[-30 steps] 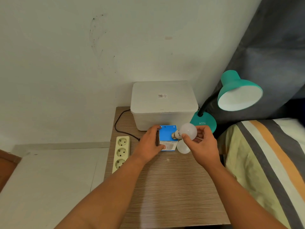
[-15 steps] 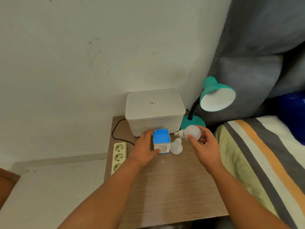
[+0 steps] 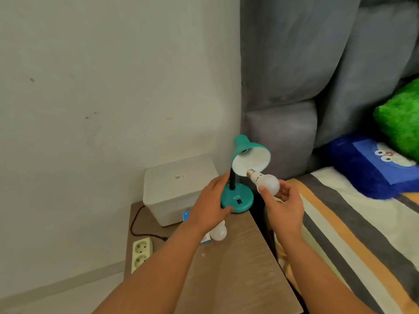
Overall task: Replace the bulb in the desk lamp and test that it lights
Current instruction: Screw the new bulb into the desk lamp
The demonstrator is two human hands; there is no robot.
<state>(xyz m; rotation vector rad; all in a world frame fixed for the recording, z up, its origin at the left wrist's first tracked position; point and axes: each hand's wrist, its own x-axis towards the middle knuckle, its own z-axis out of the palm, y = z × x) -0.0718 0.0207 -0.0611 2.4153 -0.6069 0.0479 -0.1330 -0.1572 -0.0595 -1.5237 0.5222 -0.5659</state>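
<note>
Teal lamp (image 3: 237,198) sat at the table's far corner, my left hand (image 3: 212,206) clamped on its base. Right hand (image 3: 283,202) gripped the bulb (image 3: 267,183), cap just under the shade (socket looked empty). Next: line up the threads and twist in.

A teal metal desk lamp (image 3: 240,177) with a round base, a black flexible neck and a cone shade, white inside, stands at the far right corner of the wood-grain bedside table (image 3: 238,268); its shade tilts to the right and toward the camera, and the socket inside shows no bulb. A white frosted globe bulb with a silver screw cap (image 3: 264,181) is held just below the shade's rim, cap pointing up and left toward the opening, above the table's right edge. A second white frosted bulb (image 3: 218,232) lies on the table nearer the middle, beside a blue and white bulb carton (image 3: 186,215), which is mostly hidden.
</note>
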